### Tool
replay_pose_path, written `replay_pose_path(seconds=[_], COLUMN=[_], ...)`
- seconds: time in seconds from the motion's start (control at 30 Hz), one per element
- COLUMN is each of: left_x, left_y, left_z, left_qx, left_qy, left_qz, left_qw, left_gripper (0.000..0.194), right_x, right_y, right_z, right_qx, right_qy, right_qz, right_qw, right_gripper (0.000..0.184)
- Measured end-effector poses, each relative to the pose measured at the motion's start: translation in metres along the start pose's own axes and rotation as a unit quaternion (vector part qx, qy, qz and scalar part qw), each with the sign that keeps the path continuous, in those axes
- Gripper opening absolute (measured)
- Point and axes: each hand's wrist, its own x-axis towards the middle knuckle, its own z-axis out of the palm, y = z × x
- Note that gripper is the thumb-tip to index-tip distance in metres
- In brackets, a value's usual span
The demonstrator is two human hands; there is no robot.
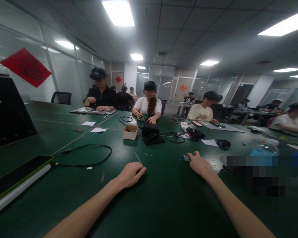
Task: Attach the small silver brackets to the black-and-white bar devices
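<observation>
Both my forearms reach out over a dark green table (164, 198). My left hand (130, 174) rests on the tabletop with its fingers curled loosely, and I see nothing in it. A thin pale strip (138, 157) lies just beyond its fingertips. My right hand (199, 163) lies further out, fingers bent down onto the table, touching a small dark-and-white part (186, 158) at its fingertips. Whether it grips that part is unclear.
A small cardboard box (130, 132) and a black device with cables (152, 134) stand mid-table. A black cable loop (89, 155) and a green-edged tablet (17, 180) lie left. A water bottle (264, 149) lies right. Several people sit across the table.
</observation>
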Motion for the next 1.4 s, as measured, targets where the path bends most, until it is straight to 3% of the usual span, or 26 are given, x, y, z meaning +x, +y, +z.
replay_pose_path(seconds=[0.2, 0.47, 0.7, 0.87, 1.4], left_x=[0.001, 0.001, 0.003, 0.005, 0.006], left_y=[-0.004, -0.001, -0.004, -0.002, -0.005], left_z=[0.002, 0.001, 0.003, 0.001, 0.004], left_qx=[-0.002, 0.011, 0.002, 0.002, 0.007], left_qy=[-0.008, -0.012, -0.005, -0.021, -0.003], left_qz=[0.000, 0.004, 0.013, 0.021, 0.043], left_qw=[1.000, 1.000, 1.000, 1.000, 0.999], left_gripper=[0.038, 0.039, 0.039, 0.038, 0.037], right_x=[0.024, 0.046, 0.042, 0.040, 0.040], right_y=[0.025, 0.049, 0.048, 0.048, 0.048], right_z=[0.011, 0.025, 0.026, 0.027, 0.027], right_qx=[-0.020, -0.016, -0.010, -0.017, -0.014], right_qy=[0.013, 0.005, 0.039, 0.035, 0.042], right_qz=[0.015, 0.029, 0.039, 0.041, 0.044], right_qw=[1.000, 0.999, 0.998, 0.998, 0.998], right_gripper=[0.048, 0.044, 0.045, 0.039, 0.045])
